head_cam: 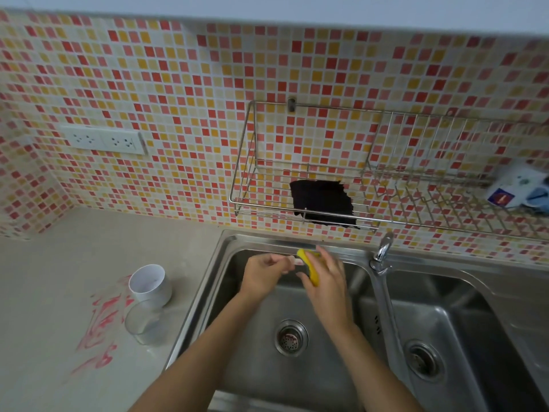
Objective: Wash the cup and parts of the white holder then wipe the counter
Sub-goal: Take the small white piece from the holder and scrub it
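Note:
Over the left sink basin [255, 367], my left hand [261, 275] pinches a small white holder part [292, 261], mostly hidden by my fingers. My right hand [326, 281] is closed around a yellow sponge [309, 267] pressed against that part. On the counter to the left, a white cylindrical holder piece [151, 282] stands upright. A clear glass cup [144, 321] stands just in front of it, touching or nearly touching it. Red smears [101, 325] cover the counter beside both.
A faucet [381, 254] stands between the two basins, with the right basin [445, 337] beyond it. A wire rack [312, 185] on the tiled wall holds a black cloth [322, 202] and, far right, a white packet [517, 188]. Wall sockets [104, 141] sit at left.

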Demonstrator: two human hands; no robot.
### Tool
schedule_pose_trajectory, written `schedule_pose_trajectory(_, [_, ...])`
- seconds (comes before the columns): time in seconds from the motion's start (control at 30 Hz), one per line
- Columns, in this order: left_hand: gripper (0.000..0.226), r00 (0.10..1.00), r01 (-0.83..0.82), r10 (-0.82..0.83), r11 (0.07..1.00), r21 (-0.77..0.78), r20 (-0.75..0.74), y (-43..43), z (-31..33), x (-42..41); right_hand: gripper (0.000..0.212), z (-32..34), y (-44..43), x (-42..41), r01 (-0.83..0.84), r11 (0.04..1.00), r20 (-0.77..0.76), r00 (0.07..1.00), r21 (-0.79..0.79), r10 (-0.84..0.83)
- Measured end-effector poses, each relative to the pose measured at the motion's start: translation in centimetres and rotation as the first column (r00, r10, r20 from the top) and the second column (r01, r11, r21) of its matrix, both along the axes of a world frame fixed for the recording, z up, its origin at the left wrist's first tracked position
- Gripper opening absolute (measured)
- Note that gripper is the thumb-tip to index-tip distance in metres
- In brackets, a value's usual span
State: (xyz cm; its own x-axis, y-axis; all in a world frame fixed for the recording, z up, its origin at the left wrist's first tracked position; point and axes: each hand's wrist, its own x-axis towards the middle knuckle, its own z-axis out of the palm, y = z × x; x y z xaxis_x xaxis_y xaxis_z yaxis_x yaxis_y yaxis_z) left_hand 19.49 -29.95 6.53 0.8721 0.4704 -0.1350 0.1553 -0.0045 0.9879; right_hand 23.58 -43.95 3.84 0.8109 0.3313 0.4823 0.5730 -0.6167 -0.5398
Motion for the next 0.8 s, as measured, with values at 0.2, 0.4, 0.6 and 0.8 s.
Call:
schedule_pose_trajectory(0.2, [0.004, 0.992, 0.124, -0.120, 0.985, 0.118, -0.038, 0.4, -0.5, -0.6, 0.040, -0.1, -1.3, 1.8, -0.092, 0.987, 0.167, 0.979, -0.129, 0.113])
schedule_pose_trajectory(0.4, [0.025, 0.969, 0.184, -0.244, 0.793, 0.581, 0.027, 0.8, -0.3, -0.9, 0.035, 0.6, -1.8, 2.7, -0.168, 0.962, 0.137, 0.970, -0.213, 0.199])
schedule_pose_trajectory(0.6, [0.020, 0.988, 0.077, -0.143, 0.781, 0.620, 0.058, 0.6, 0.3, -0.3, 0.042, 1.5, -1.5, 2.1, -0.113, 0.989, 0.092, 0.988, -0.095, 0.122])
schedule_pose_trajectory(0.8, [0.012, 0.988, -0.006, -0.078, 0.840, 0.542, 0.132, 0.1, 0.9, 0.0, 0.043, 2.3, -0.4, -0.4, -0.116, 0.993, 0.036, 0.993, -0.001, 0.116])
